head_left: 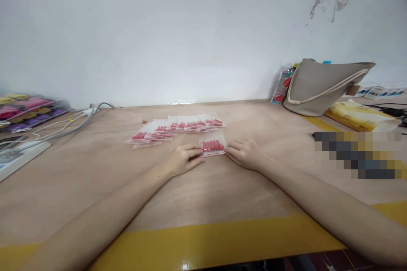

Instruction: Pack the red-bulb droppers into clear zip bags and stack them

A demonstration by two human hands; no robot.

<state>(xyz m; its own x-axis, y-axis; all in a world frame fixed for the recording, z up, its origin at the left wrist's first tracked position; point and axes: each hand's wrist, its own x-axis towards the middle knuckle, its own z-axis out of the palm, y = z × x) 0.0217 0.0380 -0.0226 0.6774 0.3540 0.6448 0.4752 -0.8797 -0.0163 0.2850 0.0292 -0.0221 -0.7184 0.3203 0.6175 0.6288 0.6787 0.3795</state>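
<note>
A small clear zip bag with red pieces inside (213, 145) lies flat on the wooden table (95, 178) in front of me. My left hand (184, 159) rests at the bag's left edge, fingers curled, fingertips pinching its corner. My right hand (243, 152) presses on the bag's right edge with fingers close together. Just behind, a row of several similar filled bags (178, 129) lies overlapped on the table.
A grey bucket bag with white cord (321, 87) stands at the back right, next to a yellow packet (356, 118). Grey cables (76, 125) and trays of coloured items (25, 112) sit at the left. A yellow tape strip (203, 241) marks the near edge.
</note>
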